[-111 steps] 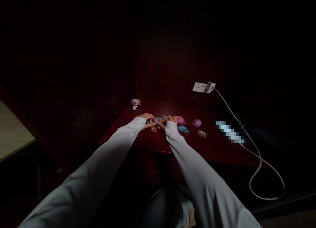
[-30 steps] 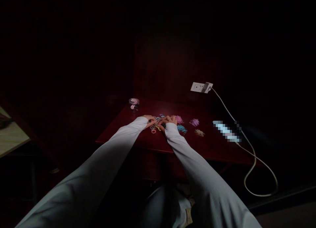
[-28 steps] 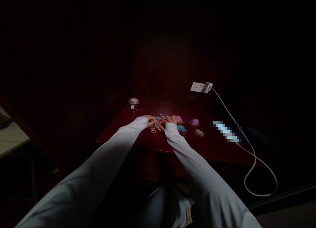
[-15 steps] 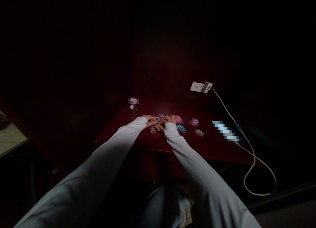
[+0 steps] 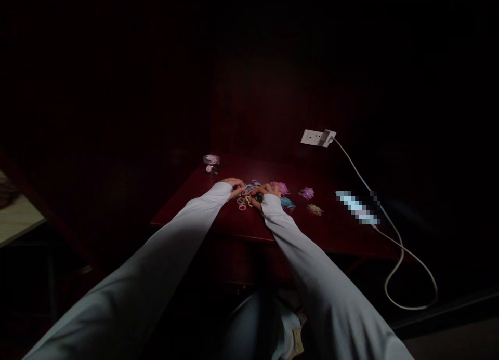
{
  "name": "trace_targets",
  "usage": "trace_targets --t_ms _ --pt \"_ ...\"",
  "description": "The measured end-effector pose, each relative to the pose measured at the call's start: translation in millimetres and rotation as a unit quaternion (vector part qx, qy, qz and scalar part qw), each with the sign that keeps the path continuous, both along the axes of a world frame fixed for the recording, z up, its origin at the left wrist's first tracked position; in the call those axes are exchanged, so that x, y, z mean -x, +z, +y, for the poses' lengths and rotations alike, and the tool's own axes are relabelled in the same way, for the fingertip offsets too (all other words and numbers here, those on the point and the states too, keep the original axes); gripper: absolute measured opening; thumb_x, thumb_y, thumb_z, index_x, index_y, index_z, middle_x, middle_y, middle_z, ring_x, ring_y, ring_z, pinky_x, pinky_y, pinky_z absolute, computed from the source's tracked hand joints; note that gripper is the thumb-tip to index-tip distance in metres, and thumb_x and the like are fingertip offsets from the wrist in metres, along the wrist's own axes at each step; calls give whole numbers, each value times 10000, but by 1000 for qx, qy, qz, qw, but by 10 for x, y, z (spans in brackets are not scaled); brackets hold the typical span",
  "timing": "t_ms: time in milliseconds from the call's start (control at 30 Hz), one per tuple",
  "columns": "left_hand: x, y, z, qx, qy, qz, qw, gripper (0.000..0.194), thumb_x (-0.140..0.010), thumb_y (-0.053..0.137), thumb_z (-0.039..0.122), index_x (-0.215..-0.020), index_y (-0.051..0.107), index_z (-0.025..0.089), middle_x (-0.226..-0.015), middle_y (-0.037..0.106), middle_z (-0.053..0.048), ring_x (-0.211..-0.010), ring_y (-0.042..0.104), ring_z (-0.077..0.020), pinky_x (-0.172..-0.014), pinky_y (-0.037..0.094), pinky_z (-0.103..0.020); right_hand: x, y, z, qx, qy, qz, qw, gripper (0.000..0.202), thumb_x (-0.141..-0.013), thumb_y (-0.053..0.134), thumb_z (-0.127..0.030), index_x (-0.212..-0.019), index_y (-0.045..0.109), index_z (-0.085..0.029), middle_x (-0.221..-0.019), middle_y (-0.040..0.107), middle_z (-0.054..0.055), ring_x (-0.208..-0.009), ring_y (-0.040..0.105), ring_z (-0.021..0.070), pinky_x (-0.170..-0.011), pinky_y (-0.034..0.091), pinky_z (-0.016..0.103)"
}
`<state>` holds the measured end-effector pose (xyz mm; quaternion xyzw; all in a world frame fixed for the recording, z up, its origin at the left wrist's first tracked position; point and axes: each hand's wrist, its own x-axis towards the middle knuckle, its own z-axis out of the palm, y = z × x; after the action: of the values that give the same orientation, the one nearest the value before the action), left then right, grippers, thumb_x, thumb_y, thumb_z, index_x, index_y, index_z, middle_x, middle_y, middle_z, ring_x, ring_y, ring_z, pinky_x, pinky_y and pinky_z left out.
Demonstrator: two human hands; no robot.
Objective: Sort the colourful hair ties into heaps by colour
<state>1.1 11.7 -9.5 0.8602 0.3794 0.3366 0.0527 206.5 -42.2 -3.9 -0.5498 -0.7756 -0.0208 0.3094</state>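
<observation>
A cluster of small round hair ties [image 5: 242, 207] in pink, blue, yellow and other pale colours lies on the dark red table [image 5: 226, 225]. At the left edge of the cluster is my left hand [image 5: 234, 185], its fingers bent loosely over the ties and open. From the other side my right hand [image 5: 268, 191] reaches over the ties, thumb and forefinger apart, holding nothing I can see. Just beyond that hand lie a pink pile of elastic bands [image 5: 280, 187] and a blue pile of elastic bands [image 5: 287, 203], both partly covered by it.
Purple bands [image 5: 306, 193] and beige bands [image 5: 315, 209] form separate piles on the right. A clear jar [image 5: 211, 165] with pink bits stands at the back left. A blurred-out device [image 5: 356, 207] has a white cable [image 5: 401, 245] running to a wall socket [image 5: 312, 137].
My hands have drawn apart: the left shifted slightly back to the left, the right slightly to the right. More hair ties show between them.
</observation>
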Motion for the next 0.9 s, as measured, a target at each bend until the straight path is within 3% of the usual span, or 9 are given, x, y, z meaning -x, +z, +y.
trace_targets --t_ms 267,400,567,900 --pt "8 1 -16 -9 3 -2 1000 231 -938 532 336 -849 687 189 -831 681 -23 -791 597 -149 -722 424 -234 12 67 -41 28 -8 51 998 166 -874 657 -314 -995 769 -295 -1077 659 44 -1056 438 252 -912 270 377" --pt "20 5 -27 -18 6 -4 1000 240 -942 515 350 -866 685 200 -840 682 -18 -808 600 -153 -730 424 -241 36 83 -64 25 23 40 999 148 -885 673 -355 -981 778 -312 -1072 658 33 -1064 430 240 -942 262 383" --pt "13 30 -64 -8 17 -4 1000 239 -939 512 351 -864 681 200 -828 672 -20 -793 593 -153 -717 421 -239 38 55 -58 28 -8 18 999 189 -905 650 -415 -865 776 -280 -1084 652 38 -1074 430 244 -922 280 382" --pt "4 83 -104 -9 42 0 999 236 -930 515 338 -855 686 194 -810 666 -18 -760 571 -150 -698 408 -240 41 71 -16 17 15 22 999 152 -893 663 -393 -946 777 -308 -1049 639 46 -1071 432 256 -942 288 397"
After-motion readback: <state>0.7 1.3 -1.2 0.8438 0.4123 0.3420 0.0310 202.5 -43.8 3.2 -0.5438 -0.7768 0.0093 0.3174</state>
